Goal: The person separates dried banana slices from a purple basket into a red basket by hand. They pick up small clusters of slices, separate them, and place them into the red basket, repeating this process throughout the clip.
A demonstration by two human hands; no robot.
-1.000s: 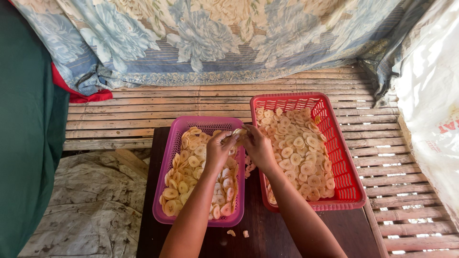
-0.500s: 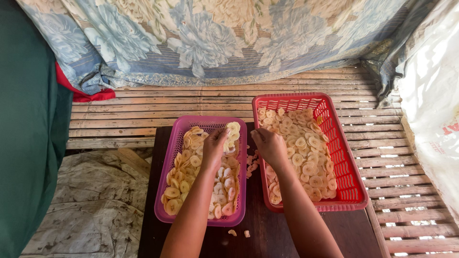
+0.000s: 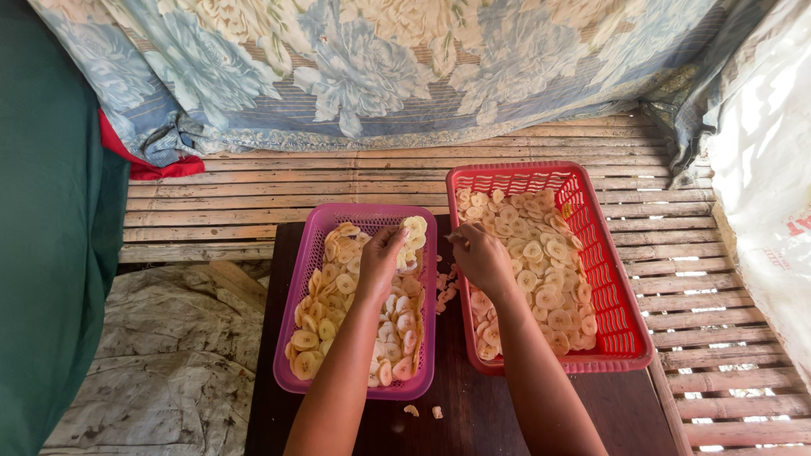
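Head view: the left hand (image 3: 382,257) rests inside the purple basket (image 3: 296,314), its grip pinched on pale banana slices (image 3: 412,230) near the far end. The right hand (image 3: 480,256) hovers over the red basket (image 3: 621,291) of slices, fingers curled; whether its grip holds a slice cannot be told. Both baskets sit on the dark surface (image 3: 473,414).

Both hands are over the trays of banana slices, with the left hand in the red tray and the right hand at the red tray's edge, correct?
Not quite. The head view shows the left hand in the purple tray, not the red one. The right hand is at the red tray's edge, as stated.
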